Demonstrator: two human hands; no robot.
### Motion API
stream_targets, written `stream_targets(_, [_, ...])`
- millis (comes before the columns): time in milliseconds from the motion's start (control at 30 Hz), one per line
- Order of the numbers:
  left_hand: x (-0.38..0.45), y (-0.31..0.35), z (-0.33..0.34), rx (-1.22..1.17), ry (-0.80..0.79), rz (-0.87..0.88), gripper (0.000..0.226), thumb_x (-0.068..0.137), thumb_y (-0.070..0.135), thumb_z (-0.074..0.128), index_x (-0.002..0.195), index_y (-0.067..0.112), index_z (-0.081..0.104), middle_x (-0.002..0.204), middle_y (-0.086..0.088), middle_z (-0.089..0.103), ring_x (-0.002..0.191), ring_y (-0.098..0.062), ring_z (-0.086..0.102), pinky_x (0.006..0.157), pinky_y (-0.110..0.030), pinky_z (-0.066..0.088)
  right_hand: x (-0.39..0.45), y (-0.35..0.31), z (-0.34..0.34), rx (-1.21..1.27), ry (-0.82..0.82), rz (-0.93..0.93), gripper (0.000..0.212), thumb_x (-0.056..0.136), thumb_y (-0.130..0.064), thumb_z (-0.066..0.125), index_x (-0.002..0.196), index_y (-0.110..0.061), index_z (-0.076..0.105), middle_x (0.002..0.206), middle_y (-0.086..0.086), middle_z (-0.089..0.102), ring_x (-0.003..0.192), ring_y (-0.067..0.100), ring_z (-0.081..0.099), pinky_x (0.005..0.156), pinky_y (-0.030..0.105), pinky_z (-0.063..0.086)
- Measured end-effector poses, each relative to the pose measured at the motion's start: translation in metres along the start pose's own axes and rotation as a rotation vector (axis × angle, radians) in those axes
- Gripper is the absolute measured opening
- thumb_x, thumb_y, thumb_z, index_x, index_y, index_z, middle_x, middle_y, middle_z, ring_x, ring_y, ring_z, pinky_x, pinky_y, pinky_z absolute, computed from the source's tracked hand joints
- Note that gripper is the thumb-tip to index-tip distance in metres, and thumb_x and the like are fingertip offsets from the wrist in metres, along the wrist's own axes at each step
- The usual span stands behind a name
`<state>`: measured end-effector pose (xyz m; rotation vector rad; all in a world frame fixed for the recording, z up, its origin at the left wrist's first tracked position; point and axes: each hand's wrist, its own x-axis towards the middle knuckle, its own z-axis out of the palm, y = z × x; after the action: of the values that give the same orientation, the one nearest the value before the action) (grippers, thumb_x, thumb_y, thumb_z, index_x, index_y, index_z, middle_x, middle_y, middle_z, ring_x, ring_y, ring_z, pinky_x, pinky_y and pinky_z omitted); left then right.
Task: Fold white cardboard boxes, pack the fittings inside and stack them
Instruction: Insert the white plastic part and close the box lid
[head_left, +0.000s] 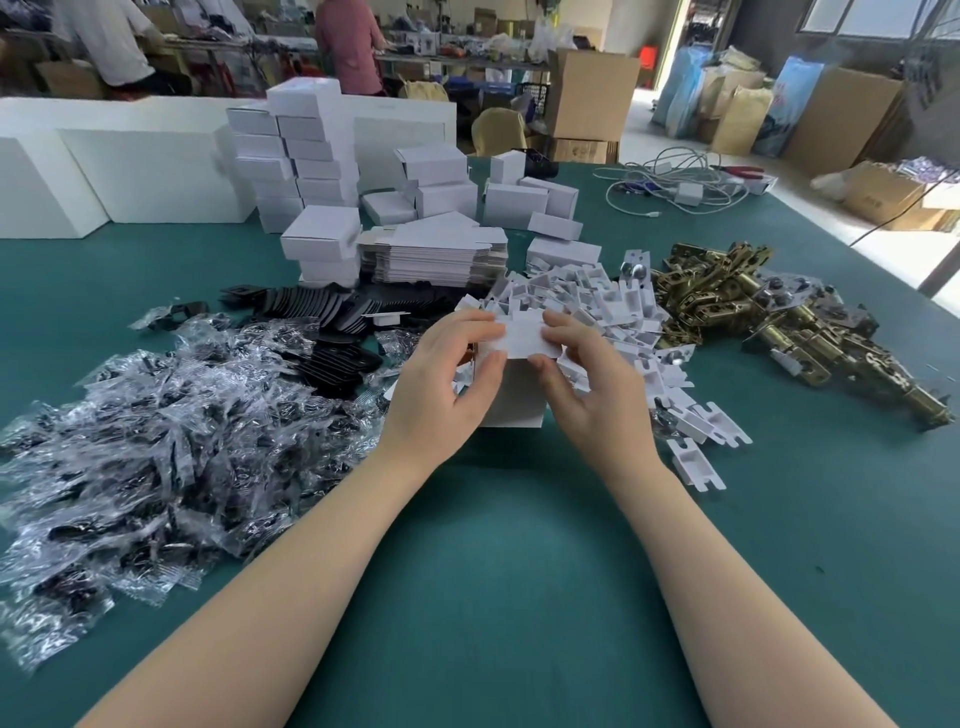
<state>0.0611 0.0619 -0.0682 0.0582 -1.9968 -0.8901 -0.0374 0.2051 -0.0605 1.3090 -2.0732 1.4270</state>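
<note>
Two bare arms reach over the green tabletop (493, 571). The left hand (441, 384) and the right hand (587, 384) both curl around a small white cardboard box (514, 400) that stands on the tabletop. Fingers and thumbs pinch its top flap (522, 338). Bagged fittings (156, 441) lie to the left, brass latches (779, 312) to the right. Behind are flat box sheets (436, 254), then stacked white boxes (306, 156).

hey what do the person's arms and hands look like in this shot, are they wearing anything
Both arms are bare all the way up to the frame edge: no sleeves show. The left hand and right hand wear no gloves. No rings, watch, bracelet or markings show on either. The fingernails look short and unpainted.
</note>
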Motion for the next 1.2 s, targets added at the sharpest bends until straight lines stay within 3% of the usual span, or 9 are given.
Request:
stream_targets(133, [0.002, -0.001, 0.002, 0.000, 0.047, -0.008, 0.017, 0.094, 0.013, 0.060, 0.109, 0.010, 0.068, 0.118, 0.014, 0.059, 0.114, -0.012, 0.060, 0.090, -0.040, 0.054, 0.001, -0.001, 0.003, 0.036, 0.040, 0.012, 0.022, 0.092, -0.017, 0.066, 0.114, -0.014, 0.063, 0.123, -0.018, 0.058, 0.114, 0.006, 0.058, 0.095, 0.028, 0.049])
stream_targets(233, [0.006, 0.004, 0.004, -0.027, 0.080, -0.037, 0.016, 0.095, 0.021, 0.058, 0.108, 0.018, 0.067, 0.111, 0.024, 0.060, 0.105, -0.008, 0.062, 0.087, -0.037, 0.054, 0.007, -0.010, 0.005, 0.202, 0.115, 0.102, 0.021, 0.090, -0.017, 0.068, 0.105, -0.031, 0.062, 0.105, -0.023, 0.063, 0.100, 0.005, 0.061, 0.090, 0.030, 0.052])
stream_targets(300, [0.009, 0.007, 0.003, -0.062, 0.092, -0.077, 0.017, 0.094, 0.024, 0.059, 0.110, 0.026, 0.066, 0.106, 0.020, 0.064, 0.099, -0.010, 0.064, 0.087, -0.036, 0.055, 0.010, -0.015, 0.006, 0.339, 0.144, 0.170, 0.028, 0.089, -0.014, 0.070, 0.101, -0.037, 0.060, 0.102, -0.017, 0.065, 0.097, 0.009, 0.063, 0.087, 0.029, 0.052])
stream_targets(467, [0.009, 0.017, 0.001, -0.186, 0.111, -0.142, 0.018, 0.092, 0.024, 0.062, 0.096, 0.041, 0.066, 0.095, 0.019, 0.069, 0.092, -0.009, 0.067, 0.082, -0.023, 0.053, 0.012, -0.018, 0.005, 0.430, 0.144, 0.201, 0.025, 0.090, -0.010, 0.070, 0.096, -0.033, 0.063, 0.101, -0.007, 0.068, 0.096, 0.016, 0.066, 0.084, 0.028, 0.053])
stream_targets(767, [0.010, 0.014, -0.009, -0.146, 0.079, -0.100, 0.019, 0.091, 0.016, 0.067, 0.102, 0.030, 0.072, 0.099, 0.023, 0.071, 0.084, 0.001, 0.066, 0.077, -0.011, 0.048, 0.012, -0.015, 0.002, 0.405, 0.119, 0.188, 0.030, 0.087, -0.016, 0.072, 0.082, -0.045, 0.065, 0.094, -0.022, 0.068, 0.096, 0.009, 0.067, 0.081, 0.025, 0.053])
stream_targets(933, [0.007, 0.006, -0.011, -0.087, 0.060, -0.018, 0.015, 0.090, 0.022, 0.066, 0.103, 0.019, 0.074, 0.111, 0.017, 0.069, 0.101, -0.003, 0.068, 0.086, -0.020, 0.053, 0.009, -0.010, -0.001, 0.332, 0.091, 0.131, 0.017, 0.085, -0.020, 0.072, 0.083, -0.037, 0.067, 0.099, -0.028, 0.067, 0.110, 0.008, 0.064, 0.088, 0.036, 0.055])
stream_targets(1033, [0.003, 0.000, -0.011, -0.051, 0.032, 0.014, 0.015, 0.089, 0.018, 0.069, 0.103, 0.016, 0.073, 0.119, 0.007, 0.067, 0.110, -0.006, 0.066, 0.089, -0.028, 0.056, 0.005, -0.003, 0.000, 0.210, 0.058, 0.063, 0.013, 0.086, -0.013, 0.072, 0.095, -0.023, 0.071, 0.112, -0.013, 0.066, 0.117, 0.012, 0.061, 0.093, 0.047, 0.053])
stream_targets(1133, [0.001, -0.003, -0.010, -0.009, 0.023, 0.013, 0.019, 0.091, 0.021, 0.066, 0.107, 0.013, 0.071, 0.126, 0.004, 0.062, 0.113, -0.010, 0.065, 0.090, -0.038, 0.056, 0.001, -0.002, 0.002, 0.130, 0.061, 0.034, 0.021, 0.087, -0.015, 0.072, 0.105, -0.025, 0.071, 0.127, -0.004, 0.062, 0.123, 0.009, 0.055, 0.098, 0.041, 0.050])
stream_targets(1200, [-0.001, 0.002, -0.006, 0.031, -0.004, -0.024, 0.026, 0.093, 0.026, 0.063, 0.113, 0.008, 0.066, 0.129, 0.020, 0.055, 0.113, -0.008, 0.063, 0.091, -0.039, 0.055, -0.002, -0.003, 0.004, 0.133, 0.041, 0.053, 0.032, 0.085, -0.023, 0.072, 0.114, -0.034, 0.064, 0.136, -0.013, 0.053, 0.129, 0.005, 0.049, 0.101, 0.032, 0.047])
